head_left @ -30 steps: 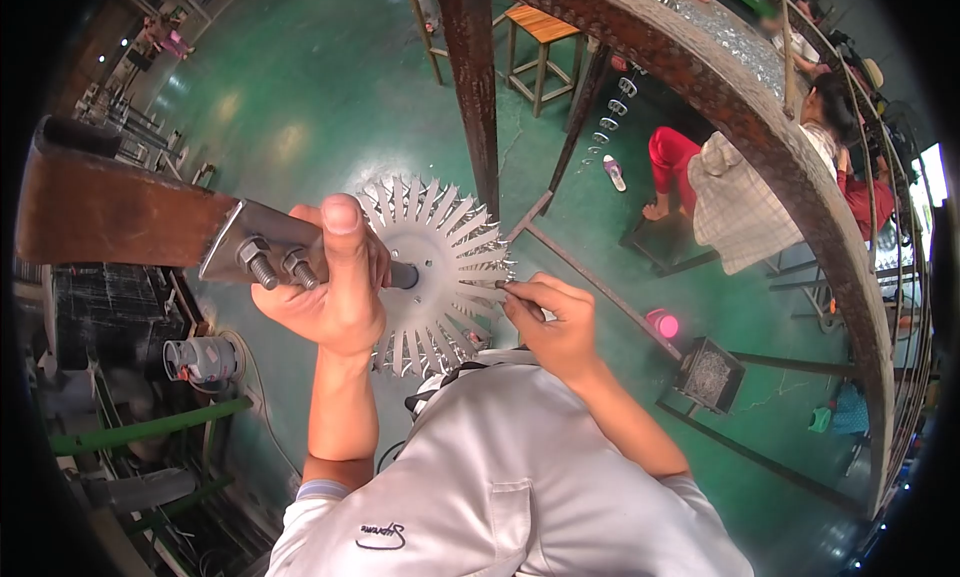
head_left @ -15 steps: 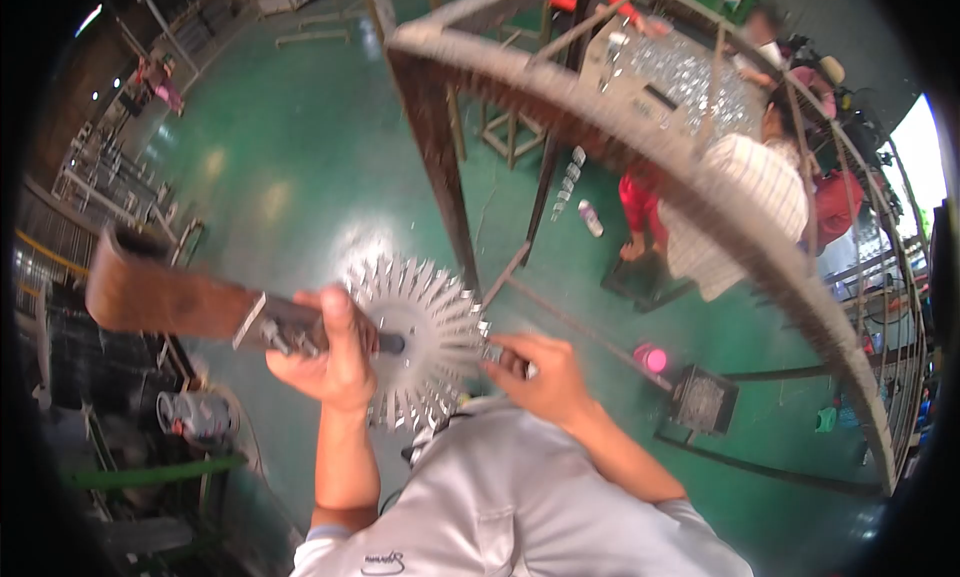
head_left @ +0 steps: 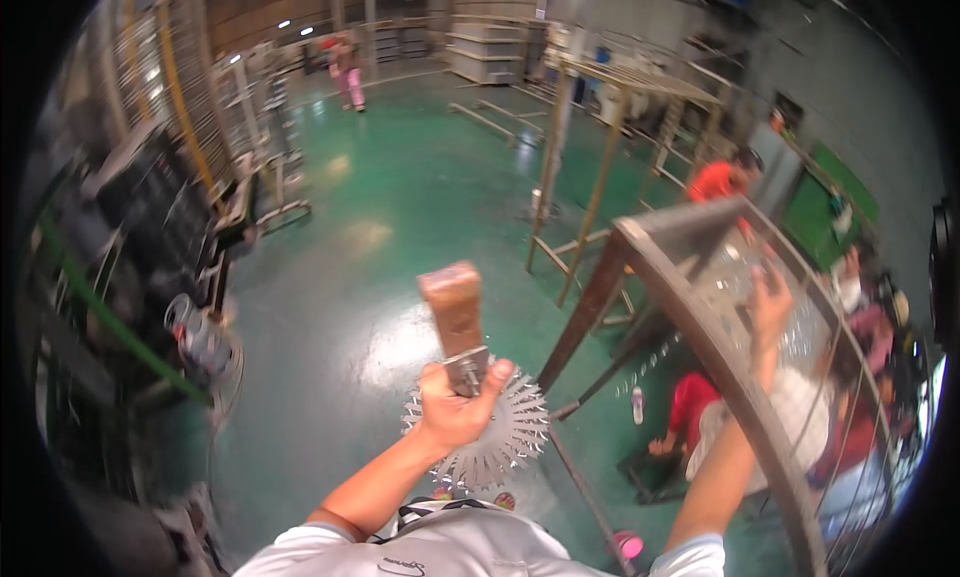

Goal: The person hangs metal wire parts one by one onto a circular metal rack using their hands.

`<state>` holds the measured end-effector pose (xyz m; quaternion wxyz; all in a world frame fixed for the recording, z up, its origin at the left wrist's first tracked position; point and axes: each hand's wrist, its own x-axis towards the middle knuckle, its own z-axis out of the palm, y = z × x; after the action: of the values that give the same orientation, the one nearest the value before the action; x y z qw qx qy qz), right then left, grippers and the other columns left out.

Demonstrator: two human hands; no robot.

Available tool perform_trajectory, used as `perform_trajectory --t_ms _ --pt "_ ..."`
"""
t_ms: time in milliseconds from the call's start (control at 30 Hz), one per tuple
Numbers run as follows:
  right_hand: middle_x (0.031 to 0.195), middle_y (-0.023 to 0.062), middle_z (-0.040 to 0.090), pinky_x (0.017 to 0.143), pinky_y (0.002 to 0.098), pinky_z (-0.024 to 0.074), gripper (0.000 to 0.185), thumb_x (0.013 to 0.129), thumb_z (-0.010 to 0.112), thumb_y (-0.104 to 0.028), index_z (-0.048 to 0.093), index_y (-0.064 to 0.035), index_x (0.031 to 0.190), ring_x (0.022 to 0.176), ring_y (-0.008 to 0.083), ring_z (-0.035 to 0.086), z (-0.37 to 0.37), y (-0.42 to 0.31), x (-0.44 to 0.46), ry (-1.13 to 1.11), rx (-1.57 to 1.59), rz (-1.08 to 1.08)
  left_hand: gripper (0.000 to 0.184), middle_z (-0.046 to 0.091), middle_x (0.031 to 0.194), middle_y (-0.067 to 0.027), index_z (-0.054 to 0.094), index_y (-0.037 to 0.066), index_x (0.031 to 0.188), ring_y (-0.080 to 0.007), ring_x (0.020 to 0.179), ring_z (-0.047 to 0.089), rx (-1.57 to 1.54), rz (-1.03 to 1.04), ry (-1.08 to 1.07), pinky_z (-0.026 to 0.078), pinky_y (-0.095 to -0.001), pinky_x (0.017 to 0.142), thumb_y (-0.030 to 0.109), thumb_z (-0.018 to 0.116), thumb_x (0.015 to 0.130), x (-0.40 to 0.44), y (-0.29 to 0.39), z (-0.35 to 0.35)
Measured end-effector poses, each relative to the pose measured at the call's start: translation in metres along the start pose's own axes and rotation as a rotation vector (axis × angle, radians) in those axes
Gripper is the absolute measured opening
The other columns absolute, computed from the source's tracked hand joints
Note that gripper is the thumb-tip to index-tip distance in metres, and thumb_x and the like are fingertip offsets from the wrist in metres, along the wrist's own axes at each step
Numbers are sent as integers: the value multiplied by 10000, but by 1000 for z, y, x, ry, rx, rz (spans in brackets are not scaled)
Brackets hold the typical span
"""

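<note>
My left hand (head_left: 460, 407) is closed around the metal neck of a holder with a thick brown end (head_left: 453, 307). That end points up and away from me. Below the hand, a pale round disc (head_left: 512, 417) shows many shiny metal strips radiating around its edge; the hand and forearm cover part of it. My right hand (head_left: 770, 299) is raised off to the right, above the curved metal frame (head_left: 690, 327). Its fingers look apart and slightly bent, a little blurred, and I see nothing in them.
People sit at a table (head_left: 725, 277) with shiny small pieces, behind the frame at right. A bottle (head_left: 637, 405) and a pink object (head_left: 628, 545) are on the green floor. A gas cylinder (head_left: 200, 332) stands at left, and another frame (head_left: 640, 82) farther back.
My view has tilted up and turned. The brown end has swung from pointing left to pointing away from me. My right hand has left the disc's edge and risen to the right.
</note>
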<state>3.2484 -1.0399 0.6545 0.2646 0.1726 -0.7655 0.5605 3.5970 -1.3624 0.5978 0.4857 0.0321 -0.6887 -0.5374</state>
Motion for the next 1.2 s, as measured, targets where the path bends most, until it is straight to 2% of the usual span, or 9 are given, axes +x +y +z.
perform_trajectory --t_ms 67,167,267,433,567,767,1000,1200 --pt "871 38 665 523 212 464 410 953 718 -272 678 10 1248 622 53 548 4 5 24 20 136 -26 382 436 518 19 545 46 621 -88 457 394 11 30 -11 304 -302 438 145 736 937 1 2 -5" --pt "828 18 652 528 229 482 354 966 706 -231 691 11 1224 614 57 547 3 8 39 -19 171 -50 448 377 508 23 489 58 581 -88 453 339 49 50 3 275 -315 430 161 733 943 1 5 -8" --pt "839 26 659 526 229 481 343 966 708 -212 692 30 1208 611 59 550 1 23 41 -46 206 -38 450 434 519 32 487 64 573 -89 469 390 66 41 0 285 -298 444 142 700 962 -1 5 -13" --pt "836 51 688 529 233 485 312 947 730 -189 716 69 1123 599 70 565 3 8 32 -20 206 -49 452 434 519 34 486 66 573 -91 468 382 78 53 -1 276 -298 446 149 703 961 -1 7 -15" --pt "767 36 668 518 229 458 262 944 727 -158 732 58 1091 575 66 549 6 -3 29 -5 177 -59 420 378 503 26 505 60 601 -91 443 349 89 87 10 277 -305 424 159 732 941 0 3 -13" --pt "753 40 669 512 228 440 239 929 738 -145 737 61 1050 560 75 549 7 -9 28 -5 162 -81 467 450 501 38 492 67 573 -88 455 416 73 49 22 299 -284 439 193 711 965 -5 3 -16" --pt "754 48 676 497 234 436 227 934 730 -143 738 65 1023 545 74 546 8 -4 31 -35 186 -88 479 466 492 34 495 68 570 -84 436 433 66 32 41 304 -274 420 218 702 974 -7 0 -20" --pt "730 32 649 513 229 428 225 959 703 -143 730 75 1006 565 66 546 23 -14 18 155 203 -163 476 461 490 31 491 68 572 -82 429 436 39 32 33 305 -273 408 214 701 973 -9 -1 -23"
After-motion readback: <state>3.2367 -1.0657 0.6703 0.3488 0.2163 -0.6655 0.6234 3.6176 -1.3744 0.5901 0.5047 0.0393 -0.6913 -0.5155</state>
